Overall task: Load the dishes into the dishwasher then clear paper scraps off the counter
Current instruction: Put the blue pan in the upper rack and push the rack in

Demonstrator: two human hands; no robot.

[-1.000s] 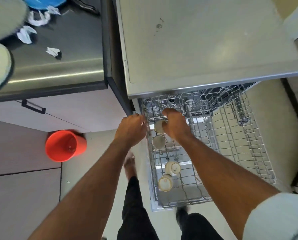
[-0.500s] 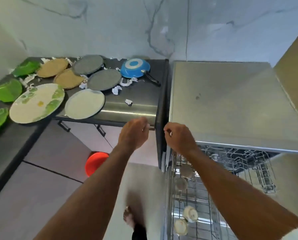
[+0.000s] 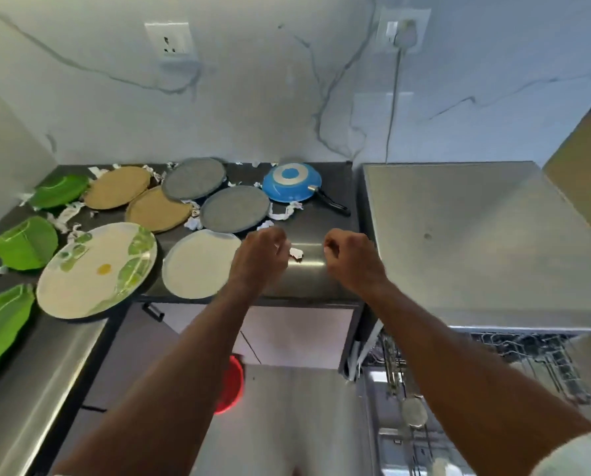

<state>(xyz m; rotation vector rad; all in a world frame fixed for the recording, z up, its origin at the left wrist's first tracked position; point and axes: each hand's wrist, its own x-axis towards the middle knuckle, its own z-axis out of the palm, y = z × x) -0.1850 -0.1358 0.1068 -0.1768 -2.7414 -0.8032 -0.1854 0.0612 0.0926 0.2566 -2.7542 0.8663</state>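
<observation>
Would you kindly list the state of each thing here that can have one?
Left hand: loosely curled, holding nothing.
Right hand: loosely curled, holding nothing.
Dishwasher rack: pulled out, a cup in it.
Blue pan: upside down on the counter.
Cream plate: on the counter, overhanging its front edge.
Paper scrap: on the counter between the hands.

You get bright, even, cool light, with soft shadows only. A broad glare streak runs along the brushed steel counter edge (image 3: 308, 266) at centre frame, and the grey metal dishwasher top (image 3: 476, 242) at right shines hazily. Wide-angle bending bows the walls at the edges. Lower corners and the forearms look soft, slightly smeared.
</observation>
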